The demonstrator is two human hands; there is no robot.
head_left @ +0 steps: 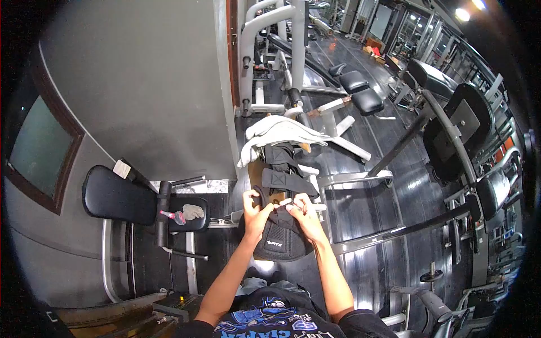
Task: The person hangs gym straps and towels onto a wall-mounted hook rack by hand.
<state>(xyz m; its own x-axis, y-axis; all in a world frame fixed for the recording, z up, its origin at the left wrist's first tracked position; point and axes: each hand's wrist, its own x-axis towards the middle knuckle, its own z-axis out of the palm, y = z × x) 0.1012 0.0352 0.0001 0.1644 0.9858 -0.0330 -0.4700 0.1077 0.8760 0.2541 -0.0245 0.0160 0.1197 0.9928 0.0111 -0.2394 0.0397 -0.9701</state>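
In front of me, a black padded belt (pixel 276 243) with pale lettering on its wide end lies over a brownish bench surface. Black straps (pixel 284 180) with stitched crosses stretch away from it. My left hand (pixel 256 213) is closed, fingers curled around a black strap edge on the left. On the other side, my right hand (pixel 304 217) pinches the black strap with thumb and fingers. Both thumbs point inward, nearly meeting over a small pale piece that I cannot make out. A white towel (pixel 282 132) is draped over the far end, beyond the straps.
To the left, a black-padded seat (pixel 194 205) carries a crumpled grey cloth (pixel 193 212) and a pink-topped bottle (pixel 177 217). A grey wall (pixel 158 84) stands behind it. Metal machine frames (pixel 394 231) run along the right over dark flooring. A rack (pixel 270 56) rises at the far end.
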